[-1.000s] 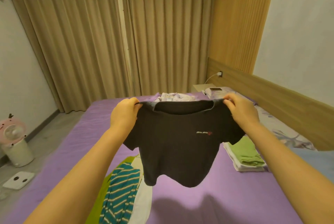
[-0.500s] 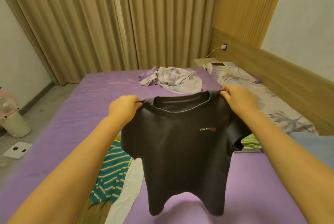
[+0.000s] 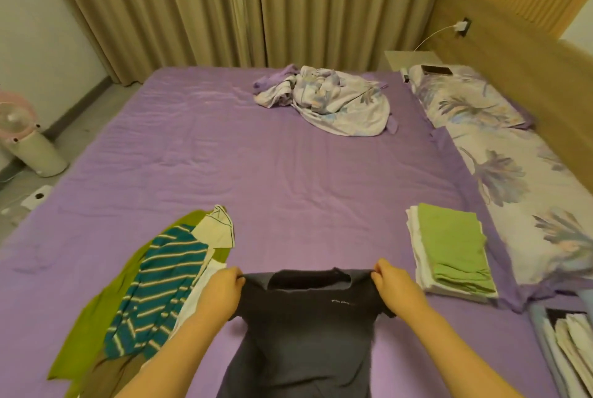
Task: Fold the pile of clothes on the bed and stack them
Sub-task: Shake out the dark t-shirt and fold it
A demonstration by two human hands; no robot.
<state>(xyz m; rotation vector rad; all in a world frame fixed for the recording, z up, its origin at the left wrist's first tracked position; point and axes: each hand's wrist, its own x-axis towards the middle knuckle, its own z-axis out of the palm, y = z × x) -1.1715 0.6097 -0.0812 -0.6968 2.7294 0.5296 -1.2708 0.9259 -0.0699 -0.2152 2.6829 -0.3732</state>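
1. Dark T-shirt [image 3: 305, 330] is pinched at both shoulders by left hand [image 3: 221, 293] and right hand [image 3: 396, 288] — low over the purple bed [image 3: 256, 166].
2. Soft, light, limp fabric is judged — shoulder seams suit gripping.

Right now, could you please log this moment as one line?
left hand: pinches black T-shirt shoulder | right hand: pinches other shoulder | folded stack: right

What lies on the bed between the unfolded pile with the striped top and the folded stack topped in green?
In the head view, only bare purple sheet farther out; nearer the person, the dark T-shirt, held by both hands, spans the gap between the striped top and folded stack.
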